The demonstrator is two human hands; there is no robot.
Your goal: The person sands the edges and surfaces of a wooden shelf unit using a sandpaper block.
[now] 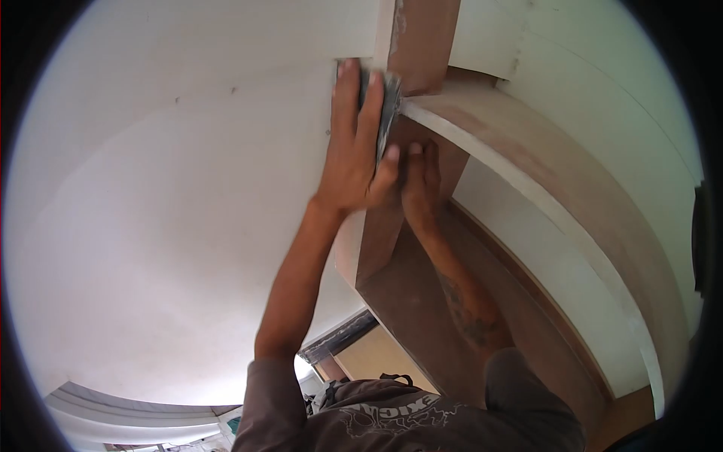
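My left hand presses a grey sheet that looks like sandpaper against the edge of a large white panel. Two of its fingers stretch over the sheet, and the thumb lies lower, at the sheet's side. Close beside it, my right hand is raised against a brown wooden upright. The fingers there are bent and close together, slightly blurred, and what they hold, if anything, is hidden.
From the upright a curved shelf with a pale edge sweeps right and down past my right arm. A brown board rises above it. Below my arms are a dark brown panel and a dark-framed opening.
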